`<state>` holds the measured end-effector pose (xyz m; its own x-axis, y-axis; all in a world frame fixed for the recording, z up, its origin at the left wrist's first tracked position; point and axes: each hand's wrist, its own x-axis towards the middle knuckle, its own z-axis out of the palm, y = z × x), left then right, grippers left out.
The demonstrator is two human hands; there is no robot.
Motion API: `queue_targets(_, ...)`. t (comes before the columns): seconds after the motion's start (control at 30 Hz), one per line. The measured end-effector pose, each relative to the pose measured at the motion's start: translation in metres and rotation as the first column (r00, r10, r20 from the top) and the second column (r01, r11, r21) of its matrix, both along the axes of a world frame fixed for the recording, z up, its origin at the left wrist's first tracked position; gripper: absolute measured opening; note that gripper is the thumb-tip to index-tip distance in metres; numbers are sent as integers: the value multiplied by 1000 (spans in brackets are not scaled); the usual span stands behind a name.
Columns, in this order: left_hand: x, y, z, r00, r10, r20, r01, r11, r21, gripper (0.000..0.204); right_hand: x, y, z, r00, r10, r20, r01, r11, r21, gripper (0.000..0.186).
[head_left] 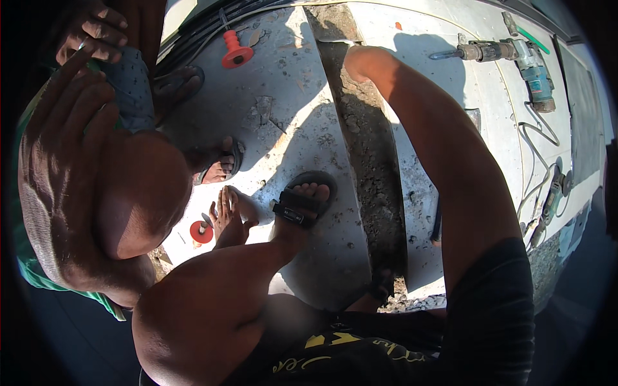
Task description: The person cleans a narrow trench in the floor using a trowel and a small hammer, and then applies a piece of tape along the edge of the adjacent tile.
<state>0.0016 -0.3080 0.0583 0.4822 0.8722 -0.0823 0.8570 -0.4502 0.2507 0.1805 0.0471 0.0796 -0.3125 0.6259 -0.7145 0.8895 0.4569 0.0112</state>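
My right arm reaches forward over the long narrow trench (370, 167) cut between pale slabs. My right hand (360, 63) is at the trench's far part, bent down at the wrist; its fingers are hidden, as is anything they may hold. A thin pale edge shows beside it. My left hand (226, 217) lies on the left slab (322, 257) with fingers stretched out, just beyond my bent left leg. Beside it is a chisel with a round red hand guard (201, 232), seen nearly end-on. My sandalled foot (306, 199) stands on the slab near the trench.
Another person (96, 167) squats close on my left, sandals on the slab. A red-guarded chisel (235, 53) lies farther off. To the right lie a teal demolition hammer (534, 74) with its bit, a loose cable (531, 138) and an angle grinder (550, 201). Rubble (412, 299) sits near the trench's near end.
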Motion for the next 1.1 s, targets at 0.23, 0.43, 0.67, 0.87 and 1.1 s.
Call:
queue_targets(0.23,0,2,6,1000,1,-4,-1,1000,-17,51,65,-157,62,984,178,2,-175,972,-159,54)
queue_targets(0.43,6,3,3,998,-21,-52,19,999,-26,51,102,-220,101,965,262,6,-216,806,-551,35)
queue_targets(0.67,-3,-5,12,991,-38,-126,45,998,52,52,43,-64,123,984,162,78,-159,986,-40,16)
queue_targets(0.87,2,5,-1,997,-30,-64,34,998,55,50,-2,-40,9,994,-4,106,-16,983,182,20)
queue_targets(1.1,3,0,6,995,-22,-95,26,999,35,44,61,-146,24,999,-48,18,47,998,51,23)
